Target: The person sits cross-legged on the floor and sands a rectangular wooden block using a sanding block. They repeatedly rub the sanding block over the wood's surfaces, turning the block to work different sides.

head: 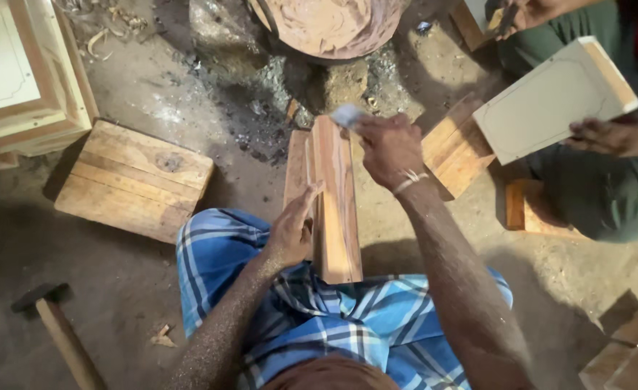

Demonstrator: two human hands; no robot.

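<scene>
A long reddish wooden piece (335, 209) stands on edge between my knees, running away from me over the dirt floor. My left hand (293, 225) rests against its left side near the middle, fingers spread along the wood. My right hand (388, 148) is at the far end of the piece, gripping a small pale scrap of sandpaper (347, 115) pressed on the top edge. A blue checked cloth (311, 310) covers my lap under the near end.
A flat wooden block (132, 179) lies at left, a framed panel (15, 79) at far left, a hammer (59, 325) at lower left. Another seated person at right holds a pale board (550, 101) with a hand (615, 135). A round stump (326, 25) sits ahead.
</scene>
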